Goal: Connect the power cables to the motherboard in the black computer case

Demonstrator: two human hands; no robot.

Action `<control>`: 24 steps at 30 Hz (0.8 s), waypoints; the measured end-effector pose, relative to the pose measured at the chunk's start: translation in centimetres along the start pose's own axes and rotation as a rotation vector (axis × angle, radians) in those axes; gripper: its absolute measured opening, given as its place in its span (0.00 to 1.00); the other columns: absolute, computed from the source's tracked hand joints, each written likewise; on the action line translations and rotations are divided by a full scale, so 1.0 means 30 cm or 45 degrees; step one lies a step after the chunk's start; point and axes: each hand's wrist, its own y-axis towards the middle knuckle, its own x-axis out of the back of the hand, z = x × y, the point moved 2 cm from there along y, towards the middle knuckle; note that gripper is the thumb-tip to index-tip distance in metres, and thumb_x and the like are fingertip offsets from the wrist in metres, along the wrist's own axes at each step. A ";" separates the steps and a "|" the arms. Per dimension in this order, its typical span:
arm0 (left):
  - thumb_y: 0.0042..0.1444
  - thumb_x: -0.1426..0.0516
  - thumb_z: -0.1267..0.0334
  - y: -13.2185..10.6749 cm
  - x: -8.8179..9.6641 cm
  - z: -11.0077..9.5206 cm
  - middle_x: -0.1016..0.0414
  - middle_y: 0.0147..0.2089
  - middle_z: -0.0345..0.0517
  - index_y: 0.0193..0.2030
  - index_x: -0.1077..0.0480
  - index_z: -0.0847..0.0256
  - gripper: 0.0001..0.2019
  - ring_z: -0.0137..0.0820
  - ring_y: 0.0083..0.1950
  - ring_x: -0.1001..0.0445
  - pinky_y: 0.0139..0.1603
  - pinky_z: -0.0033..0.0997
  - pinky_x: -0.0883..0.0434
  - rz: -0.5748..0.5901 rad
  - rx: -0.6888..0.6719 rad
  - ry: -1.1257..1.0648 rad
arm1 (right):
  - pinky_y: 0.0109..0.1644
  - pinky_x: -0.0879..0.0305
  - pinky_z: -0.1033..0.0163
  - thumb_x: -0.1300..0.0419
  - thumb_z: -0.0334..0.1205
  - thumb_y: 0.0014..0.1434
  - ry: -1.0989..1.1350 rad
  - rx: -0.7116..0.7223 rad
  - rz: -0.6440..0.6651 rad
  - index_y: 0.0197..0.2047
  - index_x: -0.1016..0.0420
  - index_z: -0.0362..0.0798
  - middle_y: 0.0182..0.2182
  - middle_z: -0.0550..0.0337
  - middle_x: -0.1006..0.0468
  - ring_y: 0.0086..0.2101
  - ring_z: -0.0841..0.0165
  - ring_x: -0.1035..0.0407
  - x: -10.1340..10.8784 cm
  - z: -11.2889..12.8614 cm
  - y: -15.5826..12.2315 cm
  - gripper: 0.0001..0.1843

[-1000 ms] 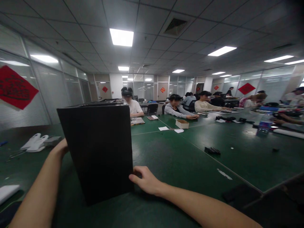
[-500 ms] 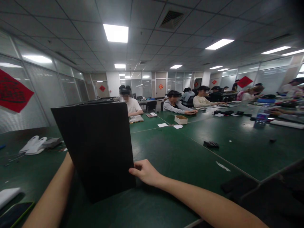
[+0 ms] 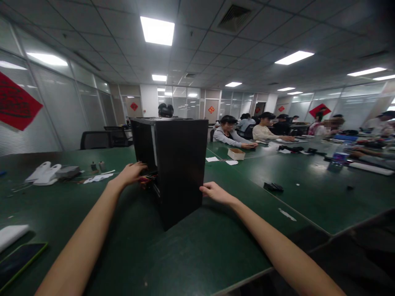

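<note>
A black computer case [image 3: 182, 172] stands upright on the green table, one corner towards me. Its left side is open, and a bundle of coloured cables [image 3: 148, 178] shows at the low part of that opening. My left hand [image 3: 133, 172] is at the open side, fingers bent onto the case beside the cables; its fingertips are partly lost in the dark interior. On the opposite side, my right hand [image 3: 216, 192] grips the case's right edge, the thumb against the near panel and the other fingers hidden behind it.
To the left lie a phone with a green edge [image 3: 21, 263], a white object [image 3: 12, 236], white plastic pieces [image 3: 46, 172] and a grey box [image 3: 66, 173]. A small open box [image 3: 236, 154] and a black part [image 3: 273, 187] sit to the right. Several people sit farther along the table.
The case has moved away from me and to the right, and has turned so its open left side shows. Both hands moved with it; my left hand, hidden before, is now visible.
</note>
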 end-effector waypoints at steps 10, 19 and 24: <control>0.61 0.42 0.49 0.062 -0.043 0.068 0.26 0.59 0.61 0.54 0.27 0.64 0.23 0.46 0.59 0.27 0.58 0.39 0.32 -0.059 -0.129 -0.073 | 0.27 0.50 0.64 0.51 0.78 0.56 -0.067 0.046 -0.624 0.24 0.39 0.49 0.20 0.64 0.38 0.23 0.70 0.43 -0.013 0.004 0.043 0.37; 0.59 0.40 0.52 0.055 -0.009 -0.027 0.21 0.53 0.58 0.52 0.24 0.61 0.19 0.50 0.57 0.26 0.56 0.42 0.32 -0.014 0.038 0.210 | 0.26 0.42 0.63 0.50 0.89 0.38 0.054 -0.029 -0.503 0.20 0.35 0.48 0.16 0.60 0.34 0.20 0.67 0.37 0.077 -0.069 0.121 0.45; 0.57 0.38 0.51 0.052 0.015 -0.080 0.21 0.50 0.62 0.52 0.23 0.65 0.22 0.53 0.55 0.25 0.54 0.45 0.31 -0.020 0.073 0.269 | 0.26 0.39 0.62 0.51 0.88 0.39 0.202 -0.115 -0.910 0.22 0.37 0.50 0.17 0.61 0.34 0.21 0.68 0.37 0.180 -0.091 0.173 0.44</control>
